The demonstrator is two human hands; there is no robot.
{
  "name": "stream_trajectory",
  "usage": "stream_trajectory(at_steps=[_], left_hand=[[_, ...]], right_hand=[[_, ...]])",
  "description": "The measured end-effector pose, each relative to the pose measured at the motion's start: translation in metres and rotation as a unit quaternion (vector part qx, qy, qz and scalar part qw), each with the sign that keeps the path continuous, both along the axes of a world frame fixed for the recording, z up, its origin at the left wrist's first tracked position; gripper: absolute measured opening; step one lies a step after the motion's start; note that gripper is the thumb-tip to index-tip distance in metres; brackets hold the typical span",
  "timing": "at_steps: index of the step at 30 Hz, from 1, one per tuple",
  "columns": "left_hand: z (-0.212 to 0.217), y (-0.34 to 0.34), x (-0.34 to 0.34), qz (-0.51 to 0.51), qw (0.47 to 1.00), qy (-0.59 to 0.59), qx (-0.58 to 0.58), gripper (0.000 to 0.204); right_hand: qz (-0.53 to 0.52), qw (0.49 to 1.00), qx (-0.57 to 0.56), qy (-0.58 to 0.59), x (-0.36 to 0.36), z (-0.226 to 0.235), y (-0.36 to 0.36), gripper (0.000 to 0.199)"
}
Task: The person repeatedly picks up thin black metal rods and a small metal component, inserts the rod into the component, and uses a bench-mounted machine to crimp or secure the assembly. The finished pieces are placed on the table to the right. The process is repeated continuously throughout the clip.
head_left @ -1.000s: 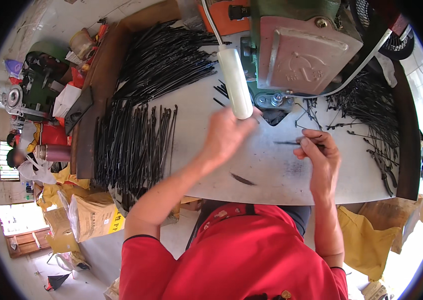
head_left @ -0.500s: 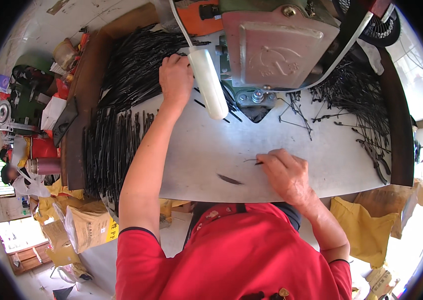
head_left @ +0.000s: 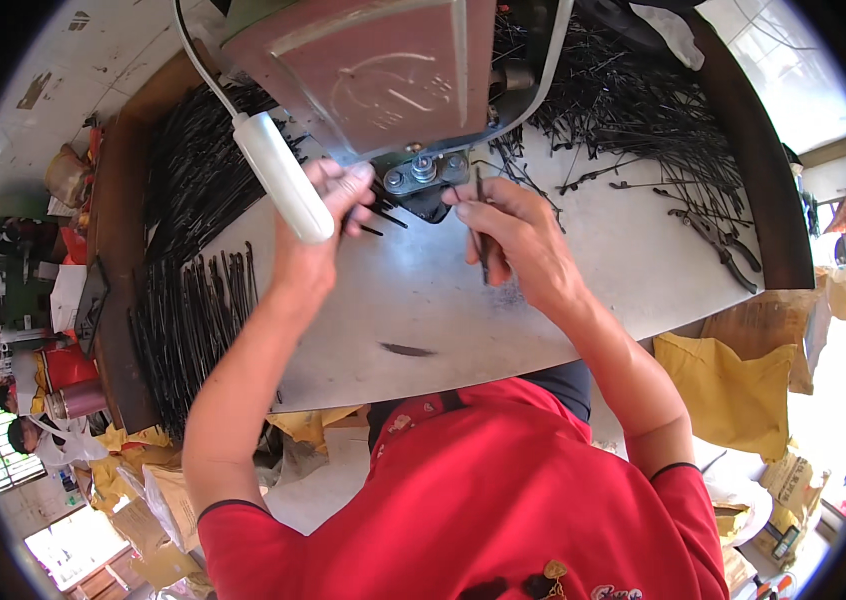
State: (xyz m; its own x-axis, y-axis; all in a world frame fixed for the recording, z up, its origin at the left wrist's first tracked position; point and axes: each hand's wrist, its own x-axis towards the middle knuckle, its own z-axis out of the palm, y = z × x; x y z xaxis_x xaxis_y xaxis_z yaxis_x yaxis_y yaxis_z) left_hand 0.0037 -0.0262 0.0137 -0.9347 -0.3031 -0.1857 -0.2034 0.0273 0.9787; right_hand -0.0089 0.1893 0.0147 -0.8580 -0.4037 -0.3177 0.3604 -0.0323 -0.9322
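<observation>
At the far centre of the surface [head_left: 583,280], the left hand [head_left: 318,235] is wrapped around the white handle [head_left: 283,180] of the machine [head_left: 383,70]. Right hand [head_left: 518,235] pinches a thin black rod [head_left: 480,225], upright, just beneath the machine's clamp [head_left: 423,180]. Black rods [head_left: 193,300] lie heaped left; pliers [head_left: 718,240] rest far right.

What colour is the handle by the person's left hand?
White. The handle beside the left hand shows best in the head view.
</observation>
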Motion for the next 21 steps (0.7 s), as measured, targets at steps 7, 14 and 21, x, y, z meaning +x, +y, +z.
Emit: stream_trajectory(at_steps=[7,14,21], left_hand=[[-0.02,0.046,0.012,0.032,0.971,0.028,0.236,0.025],[-0.021,0.052,0.012,0.046,0.968,0.038,0.242,0.026],[-0.018,0.052,0.011,0.032,0.968,0.038,0.245,0.027]], right_hand=[[-0.022,0.998,-0.051,-0.009,-0.011,-0.011,-0.029,0.025],[-0.042,0.998,-0.048,0.027,-0.005,-0.01,-0.029,0.027],[-0.056,0.997,-0.051,0.03,-0.003,-0.009,-0.03,0.028]])
